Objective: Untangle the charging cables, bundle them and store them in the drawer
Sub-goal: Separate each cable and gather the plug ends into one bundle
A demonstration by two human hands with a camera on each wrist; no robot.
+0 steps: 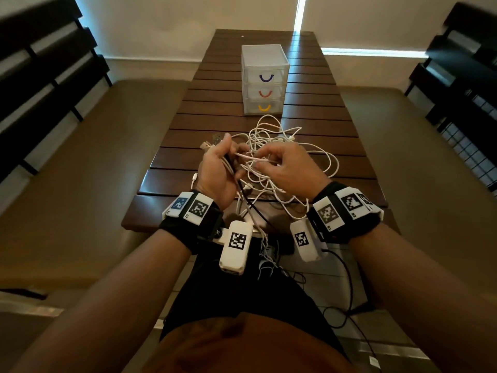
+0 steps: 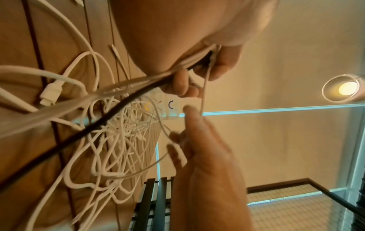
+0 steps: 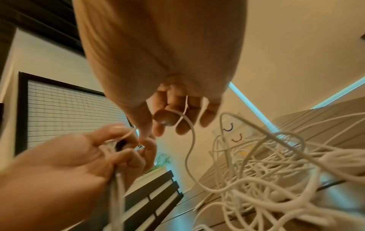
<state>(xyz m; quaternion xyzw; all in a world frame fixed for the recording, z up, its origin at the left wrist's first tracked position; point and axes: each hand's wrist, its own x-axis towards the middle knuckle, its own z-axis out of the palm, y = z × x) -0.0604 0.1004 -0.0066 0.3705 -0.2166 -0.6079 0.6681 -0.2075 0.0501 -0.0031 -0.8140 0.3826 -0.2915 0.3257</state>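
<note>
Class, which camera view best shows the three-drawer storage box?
The head view: the drawer box stands whole and sharp beyond the cable tangle. Both wrist views catch only its coloured handles, small and blurred, behind the cables.

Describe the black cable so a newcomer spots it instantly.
Start at the table, near edge, where the white cables lie tangled. The left hand grips several strands; the black cable runs from that fist toward the person. It is the only dark strand.

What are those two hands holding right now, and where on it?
Left hand grips several cables bunched near their plug ends. Right hand pinches one thin white strand mid-length.
</note>
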